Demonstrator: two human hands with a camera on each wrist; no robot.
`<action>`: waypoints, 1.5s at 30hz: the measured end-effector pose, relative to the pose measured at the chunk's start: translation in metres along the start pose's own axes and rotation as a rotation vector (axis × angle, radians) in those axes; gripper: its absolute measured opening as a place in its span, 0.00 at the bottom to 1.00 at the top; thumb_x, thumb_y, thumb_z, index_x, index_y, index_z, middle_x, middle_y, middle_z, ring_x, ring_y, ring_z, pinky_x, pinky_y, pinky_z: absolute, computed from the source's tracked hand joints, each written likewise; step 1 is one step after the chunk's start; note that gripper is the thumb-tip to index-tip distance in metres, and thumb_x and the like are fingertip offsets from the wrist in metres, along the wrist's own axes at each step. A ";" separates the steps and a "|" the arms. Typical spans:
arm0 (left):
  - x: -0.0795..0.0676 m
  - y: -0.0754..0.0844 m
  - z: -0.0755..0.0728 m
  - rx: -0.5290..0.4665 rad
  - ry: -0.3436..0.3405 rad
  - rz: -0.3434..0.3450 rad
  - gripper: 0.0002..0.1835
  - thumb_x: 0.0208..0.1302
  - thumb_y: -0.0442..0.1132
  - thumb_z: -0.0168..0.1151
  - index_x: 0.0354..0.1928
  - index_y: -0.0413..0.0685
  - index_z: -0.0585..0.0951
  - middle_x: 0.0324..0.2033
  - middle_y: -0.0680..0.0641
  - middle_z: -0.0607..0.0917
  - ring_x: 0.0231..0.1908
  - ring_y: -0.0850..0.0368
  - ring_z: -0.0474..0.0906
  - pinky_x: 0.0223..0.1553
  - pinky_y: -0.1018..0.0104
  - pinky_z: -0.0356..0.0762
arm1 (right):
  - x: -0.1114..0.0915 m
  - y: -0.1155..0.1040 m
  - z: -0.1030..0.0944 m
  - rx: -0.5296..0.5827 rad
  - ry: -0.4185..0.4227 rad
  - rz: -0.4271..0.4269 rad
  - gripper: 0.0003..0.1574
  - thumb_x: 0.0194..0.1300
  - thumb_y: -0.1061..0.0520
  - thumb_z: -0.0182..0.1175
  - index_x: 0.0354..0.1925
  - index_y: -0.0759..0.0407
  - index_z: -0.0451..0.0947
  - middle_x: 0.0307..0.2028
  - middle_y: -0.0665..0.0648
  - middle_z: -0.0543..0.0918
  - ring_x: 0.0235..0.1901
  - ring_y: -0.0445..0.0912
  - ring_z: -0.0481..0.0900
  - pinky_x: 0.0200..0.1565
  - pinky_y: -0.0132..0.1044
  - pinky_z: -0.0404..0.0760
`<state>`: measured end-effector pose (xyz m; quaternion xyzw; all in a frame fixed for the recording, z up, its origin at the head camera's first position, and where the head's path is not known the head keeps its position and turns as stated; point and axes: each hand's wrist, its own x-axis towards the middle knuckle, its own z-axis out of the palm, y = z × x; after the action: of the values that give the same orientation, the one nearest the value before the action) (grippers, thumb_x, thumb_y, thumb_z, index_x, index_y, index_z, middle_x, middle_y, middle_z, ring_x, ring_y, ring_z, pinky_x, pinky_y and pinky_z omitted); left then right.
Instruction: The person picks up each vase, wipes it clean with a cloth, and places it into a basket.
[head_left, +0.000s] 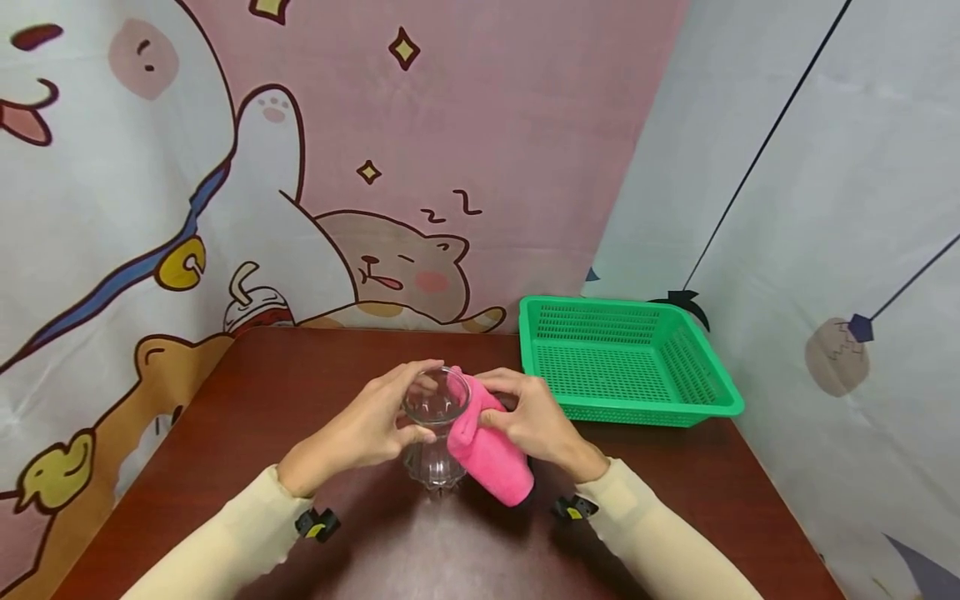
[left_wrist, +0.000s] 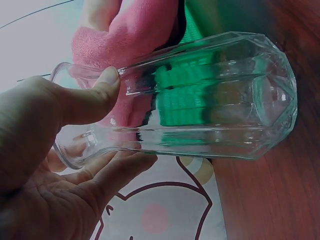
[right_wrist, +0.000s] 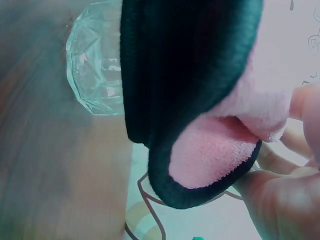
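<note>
A clear glass vase (head_left: 435,458) with a flared rim and faceted sides stands upright in the head view, over the middle of the table. My left hand (head_left: 371,421) grips it round the neck, thumb on the near side and fingers behind. In the left wrist view the vase (left_wrist: 225,100) shows its full length down to the angular base. My right hand (head_left: 536,417) pinches a folded pink cloth (head_left: 491,458) against the vase's right side at the rim. The cloth (right_wrist: 210,155) has a dark edging and hangs down beside the glass; it hides part of the vase in the right wrist view.
A green plastic basket (head_left: 633,412) with slotted walls stands at the back right of the dark red-brown table (head_left: 315,367). A cartoon-printed curtain (head_left: 525,167) hangs behind the table and along its sides.
</note>
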<state>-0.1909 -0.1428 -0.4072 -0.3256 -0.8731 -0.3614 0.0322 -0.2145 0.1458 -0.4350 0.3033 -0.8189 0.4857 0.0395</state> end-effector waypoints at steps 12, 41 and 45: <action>0.000 0.001 0.000 0.008 0.013 0.007 0.54 0.62 0.32 0.90 0.87 0.48 0.69 0.65 0.41 0.89 0.64 0.44 0.92 0.52 0.60 0.95 | 0.000 -0.009 -0.012 0.085 0.042 0.031 0.30 0.72 0.66 0.80 0.68 0.49 0.93 0.64 0.53 0.93 0.61 0.52 0.92 0.58 0.38 0.95; -0.001 -0.001 0.003 -0.007 0.021 0.018 0.54 0.62 0.30 0.90 0.87 0.46 0.69 0.65 0.39 0.88 0.64 0.39 0.92 0.50 0.62 0.94 | 0.002 0.004 -0.002 -0.039 -0.028 -0.041 0.24 0.72 0.68 0.80 0.63 0.53 0.95 0.61 0.54 0.95 0.61 0.51 0.93 0.58 0.35 0.93; -0.001 -0.001 0.002 -0.005 0.024 0.024 0.55 0.62 0.30 0.90 0.87 0.45 0.68 0.65 0.38 0.88 0.63 0.39 0.93 0.50 0.63 0.94 | 0.003 0.007 0.001 -0.133 -0.078 -0.043 0.21 0.72 0.67 0.80 0.60 0.53 0.96 0.59 0.53 0.96 0.61 0.50 0.94 0.60 0.40 0.93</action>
<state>-0.1906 -0.1421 -0.4096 -0.3318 -0.8678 -0.3670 0.0460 -0.2202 0.1463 -0.4398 0.3361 -0.8437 0.4169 0.0380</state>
